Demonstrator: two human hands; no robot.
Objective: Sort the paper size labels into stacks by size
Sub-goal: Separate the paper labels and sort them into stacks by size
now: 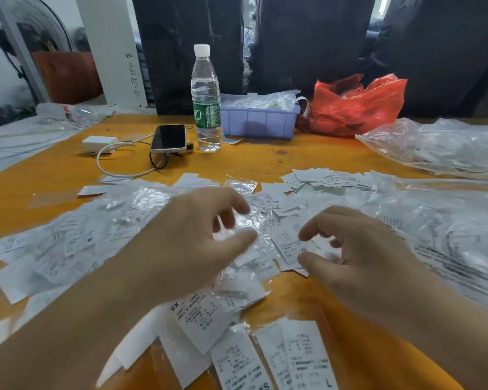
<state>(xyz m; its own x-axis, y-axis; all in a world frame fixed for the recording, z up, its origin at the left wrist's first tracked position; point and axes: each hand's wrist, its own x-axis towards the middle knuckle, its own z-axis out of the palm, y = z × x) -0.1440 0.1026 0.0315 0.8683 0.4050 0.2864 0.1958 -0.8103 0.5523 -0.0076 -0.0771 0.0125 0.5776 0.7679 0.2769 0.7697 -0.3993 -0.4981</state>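
Both hands hung over the labels (265, 235) spread across the table (251, 156). Left hand (192, 243) and right hand (358, 257) were loosely curled, holding nothing. Sorting looked barely started. Next, pinch the XS label (290, 246).

Far side of the orange table (265, 161): water bottle (206, 99) upright, just left of a lilac plastic bin (261, 122). Red plastic bag (355, 105) sat right of the bin. Phone (169, 137) lay left of the bottle, white charger (99, 142) and cable (116, 164) beside it. Fan (31, 32) stood far left, off the table.
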